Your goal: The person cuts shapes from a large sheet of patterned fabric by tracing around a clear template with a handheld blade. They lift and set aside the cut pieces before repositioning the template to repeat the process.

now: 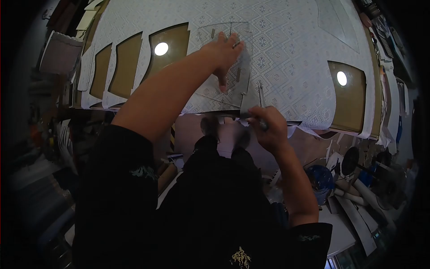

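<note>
A wide table [354,112] fills the upper view, covered by a pale patterned fabric [286,54] that reaches its near edge. Brown board shows through cut-out gaps: three curved ones [125,67] at the left, one of them with a bright lamp glare, and another gap [347,98] at the right, also with a glare. Below the table's right end lie rolls [358,201] and a blue tub [320,179] on a cluttered floor. The person's black sleeves and torso fill the lower view, hiding whatever lies under the near table edge.

A clear template [230,62] lies flat on the fabric near the middle, its long axis running away from the person, its narrow end toward the near edge. The left hand [224,54] lies on it with fingers spread flat, pressing down and gripping nothing; the forearm crosses the fabric from the lower left.

The right hand [264,127] sits at the near table edge, just below the template, fingers curled closed round a thin tool [260,101]. The tool's shaft points up and away from the person, along the template's right edge
</note>
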Action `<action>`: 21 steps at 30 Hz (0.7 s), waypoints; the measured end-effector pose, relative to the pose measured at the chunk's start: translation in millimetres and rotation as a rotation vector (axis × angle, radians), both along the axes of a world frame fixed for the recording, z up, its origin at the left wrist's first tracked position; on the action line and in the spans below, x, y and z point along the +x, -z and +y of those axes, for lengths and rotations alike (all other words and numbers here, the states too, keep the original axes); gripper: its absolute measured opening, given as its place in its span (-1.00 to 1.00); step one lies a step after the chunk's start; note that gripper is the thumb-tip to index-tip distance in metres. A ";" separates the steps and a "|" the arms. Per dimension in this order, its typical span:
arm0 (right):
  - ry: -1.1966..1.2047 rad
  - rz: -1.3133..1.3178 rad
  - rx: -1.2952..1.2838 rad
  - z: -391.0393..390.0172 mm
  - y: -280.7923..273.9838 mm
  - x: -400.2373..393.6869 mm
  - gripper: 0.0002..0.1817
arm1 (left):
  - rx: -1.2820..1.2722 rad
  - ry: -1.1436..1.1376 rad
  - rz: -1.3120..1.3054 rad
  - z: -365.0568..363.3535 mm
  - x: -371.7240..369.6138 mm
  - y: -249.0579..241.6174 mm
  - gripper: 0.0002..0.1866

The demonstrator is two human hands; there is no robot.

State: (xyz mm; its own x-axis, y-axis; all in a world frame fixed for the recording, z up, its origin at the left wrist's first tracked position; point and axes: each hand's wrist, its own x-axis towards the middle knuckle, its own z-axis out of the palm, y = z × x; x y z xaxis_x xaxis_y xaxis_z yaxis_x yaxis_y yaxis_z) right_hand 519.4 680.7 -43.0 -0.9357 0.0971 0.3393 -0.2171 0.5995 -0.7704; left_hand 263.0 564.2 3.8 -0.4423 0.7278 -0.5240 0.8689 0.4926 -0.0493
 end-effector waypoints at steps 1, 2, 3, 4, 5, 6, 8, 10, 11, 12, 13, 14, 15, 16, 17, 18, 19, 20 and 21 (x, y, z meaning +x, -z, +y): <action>-0.005 -0.057 0.002 3.2 -4.4 5.0 -0.73 | -0.007 -0.006 -0.003 0.8 0.3 -1.8 0.69; -0.006 -0.059 0.003 5.5 -5.8 8.3 -0.73 | -0.011 -0.011 -0.005 1.4 0.7 -3.1 0.69; -0.012 -0.082 -0.033 7.5 -7.2 10.5 -0.72 | -0.008 -0.011 -0.006 0.6 0.6 -1.5 0.69; -0.015 -0.104 -0.068 7.8 -8.4 11.7 -0.71 | -0.007 -0.011 -0.002 -0.5 0.4 0.1 0.70; -0.011 -0.104 -0.062 6.8 -7.7 11.4 -0.71 | -0.005 -0.010 0.003 -0.9 -0.3 1.5 0.70; 0.008 -0.091 -0.138 5.6 -5.2 9.0 -0.75 | 0.003 -0.007 0.004 -0.4 -0.8 0.3 0.70; 0.022 -0.086 -0.208 4.2 -8.3 6.0 -0.78 | -0.003 -0.014 -0.004 -1.9 0.0 0.6 0.70; 0.003 -0.296 -0.219 4.9 -20.3 2.0 -0.83 | 0.000 -0.017 -0.004 -2.0 0.0 1.1 0.70; 0.000 -0.303 -0.212 5.5 -22.1 -1.0 -0.83 | -0.003 -0.015 0.002 -1.8 -0.3 1.5 0.70; -0.026 -0.339 -0.160 6.5 -23.2 -4.5 -0.83 | 0.004 -0.020 -0.005 -2.3 -0.1 2.3 0.70; -0.053 -0.375 -0.108 8.1 -24.6 -8.3 -0.83 | 0.012 -0.018 0.000 -2.8 -0.3 2.8 0.70; -0.057 -0.381 -0.101 10.3 -26.4 -12.4 -0.83 | 0.020 -0.017 0.005 -3.3 -0.7 3.4 0.70; -0.086 -0.363 -0.054 12.4 -28.6 -16.1 -0.83 | 0.025 -0.023 -0.002 -3.4 -0.5 3.2 0.70; -0.113 -0.344 -0.009 13.0 -32.2 -19.4 -0.82 | 0.024 -0.023 0.005 -3.0 -0.2 2.8 0.70; -0.116 -0.350 -0.006 13.2 -39.0 -22.1 -0.82 | 0.022 -0.022 0.012 -2.8 0.3 2.6 0.70; -0.120 -0.446 -0.017 13.4 -48.5 -25.5 -0.83 | 0.026 -0.025 0.008 -3.1 0.4 3.3 0.70; -0.123 -0.541 -0.028 13.4 -54.2 -28.8 -0.83 | 0.032 -0.028 0.001 -3.7 0.1 3.7 0.70; -0.127 -0.544 -0.024 13.5 -55.5 -31.3 -0.83 | 0.037 -0.031 -0.004 -4.4 -0.3 3.8 0.70; -0.152 -0.530 -0.002 14.0 -56.1 -33.2 -0.83 | 0.039 -0.035 -0.007 -4.5 -0.6 4.3 0.70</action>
